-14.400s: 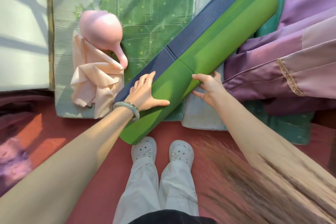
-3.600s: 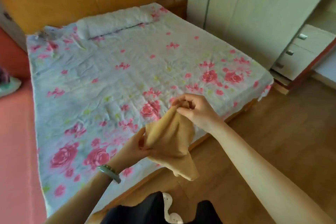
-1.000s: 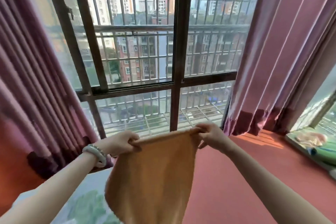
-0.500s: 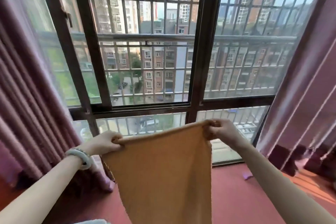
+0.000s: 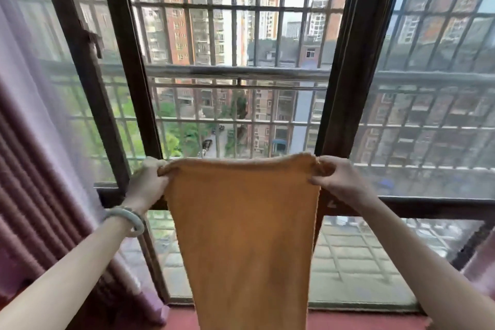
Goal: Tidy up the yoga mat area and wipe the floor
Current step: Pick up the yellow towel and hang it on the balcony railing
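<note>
While the left hand (image 5: 148,182) and right hand (image 5: 334,178) each pinch a top corner, the orange cloth (image 5: 246,236) hangs spread between them (bracelet (image 5: 126,221) on the left wrist). Just beyond stand the dark window frame (image 5: 345,88), purple curtain (image 5: 29,169) at left, then outer bars (image 5: 241,72).

Left hand (image 5: 147,185) and right hand (image 5: 338,182) held out, apparently clenched.

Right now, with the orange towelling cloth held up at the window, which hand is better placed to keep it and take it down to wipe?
Probably left. The left hand bunches a corner of the orange towelling cloth in its curled fingers; the right hand appears only to pinch the other corner.
</note>
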A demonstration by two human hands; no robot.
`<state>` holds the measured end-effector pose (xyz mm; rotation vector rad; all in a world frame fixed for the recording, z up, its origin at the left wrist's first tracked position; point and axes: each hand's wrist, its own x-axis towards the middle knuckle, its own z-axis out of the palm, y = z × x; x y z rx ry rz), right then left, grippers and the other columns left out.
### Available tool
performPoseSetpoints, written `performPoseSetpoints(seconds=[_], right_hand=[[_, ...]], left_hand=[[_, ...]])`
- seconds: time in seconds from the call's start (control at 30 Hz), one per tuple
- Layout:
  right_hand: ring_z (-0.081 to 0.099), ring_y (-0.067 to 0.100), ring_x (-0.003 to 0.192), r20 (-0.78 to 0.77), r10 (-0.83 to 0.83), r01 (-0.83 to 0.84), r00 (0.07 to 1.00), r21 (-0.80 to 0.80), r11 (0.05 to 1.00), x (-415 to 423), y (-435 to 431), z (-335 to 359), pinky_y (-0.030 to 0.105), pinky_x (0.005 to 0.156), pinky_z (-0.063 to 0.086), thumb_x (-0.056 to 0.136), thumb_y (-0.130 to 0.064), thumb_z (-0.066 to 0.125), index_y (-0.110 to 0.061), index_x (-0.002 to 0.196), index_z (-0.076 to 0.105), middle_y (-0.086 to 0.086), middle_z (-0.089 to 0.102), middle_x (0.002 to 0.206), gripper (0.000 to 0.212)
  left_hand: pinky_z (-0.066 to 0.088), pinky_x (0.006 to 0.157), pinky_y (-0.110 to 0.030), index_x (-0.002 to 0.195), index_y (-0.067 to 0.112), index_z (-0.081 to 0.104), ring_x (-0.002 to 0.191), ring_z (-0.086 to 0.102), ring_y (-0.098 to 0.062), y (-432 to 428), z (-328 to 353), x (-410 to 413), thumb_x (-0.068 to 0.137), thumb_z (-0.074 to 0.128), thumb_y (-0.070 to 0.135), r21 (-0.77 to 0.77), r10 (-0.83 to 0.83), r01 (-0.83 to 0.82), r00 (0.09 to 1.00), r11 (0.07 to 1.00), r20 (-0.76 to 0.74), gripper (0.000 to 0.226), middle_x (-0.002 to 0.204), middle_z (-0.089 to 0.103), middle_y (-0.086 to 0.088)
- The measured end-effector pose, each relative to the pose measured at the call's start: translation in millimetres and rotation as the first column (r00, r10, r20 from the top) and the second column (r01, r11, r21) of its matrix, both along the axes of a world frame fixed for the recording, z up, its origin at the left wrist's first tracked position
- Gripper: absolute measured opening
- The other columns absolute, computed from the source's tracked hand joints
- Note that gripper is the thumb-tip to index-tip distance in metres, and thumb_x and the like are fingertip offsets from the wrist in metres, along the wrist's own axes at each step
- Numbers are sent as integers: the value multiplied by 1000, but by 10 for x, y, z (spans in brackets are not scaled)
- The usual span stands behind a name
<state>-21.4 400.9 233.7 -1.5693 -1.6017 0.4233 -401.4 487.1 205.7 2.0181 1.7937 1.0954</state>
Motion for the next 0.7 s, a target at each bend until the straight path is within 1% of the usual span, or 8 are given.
performPoseSetpoints(seconds=[0.1,0.17,0.3,0.43,0.5,0.57,0.67,0.7], right_hand=[[56,-13,59,-31,-74,77,997,116,990,-3,540,47,9,62,42,71,-10,78,-18,80,75,-12,65,66,12],[54,-11,56,-52,-127,134,991,179,975,-9,928,107,5,58,39,74,-8,76,-17,76,73,-12,60,62,10],[62,14,64,-226,-166,203,960,151,967,108,1763,210,25,68,51,71,-10,80,-25,65,65,-7,63,63,22],[66,23,66,-378,-155,223,913,144,964,194,2435,286,43,72,58,76,-1,74,-5,77,68,3,64,69,8],[64,24,66,-430,-184,263,884,132,956,243,2718,281,43,73,58,78,6,69,-5,72,64,4,62,67,14],[60,20,66,-471,-201,284,859,113,952,285,2968,290,31,69,57,80,8,64,-12,67,59,3,60,67,25],[60,19,74,-509,-247,347,824,110,932,436,3376,231,26,69,54,80,3,66,-18,70,61,2,63,72,24],[62,20,77,-515,-263,364,816,104,926,500,3506,213,29,73,53,79,-2,67,-22,71,62,1,64,74,22]], left_hand=[[34,57,-34,62,15,56,70,55,-32,533,76,121,85,60,18,32,61,-63,996,998,60,23,74,58,-11],[42,60,-38,71,14,63,69,56,-32,985,78,151,83,59,27,28,31,-37,983,999,180,18,71,62,-12],[52,68,-43,78,16,64,69,62,-28,1846,150,218,78,66,26,19,-52,49,949,999,310,10,73,66,-12],[55,70,-50,82,16,62,73,64,-35,2588,283,315,78,63,30,30,-95,90,936,995,338,14,79,68,-17],[59,63,-44,80,23,65,72,67,-34,2850,350,413,81,66,30,47,-125,116,910,992,396,7,79,69,-13],[58,54,-34,77,18,64,67,62,-29,3075,390,533,86,68,20,61,-132,117,895,991,427,10,79,64,-13],[56,70,-45,81,9,63,70,55,-21,3408,420,717,84,70,20,119,-131,90,909,989,397,13,77,60,-13],[55,72,-41,80,12,62,68,56,-17,3497,439,801,84,69,16,132,-141,96,908,987,395,9,75,60,-11]])
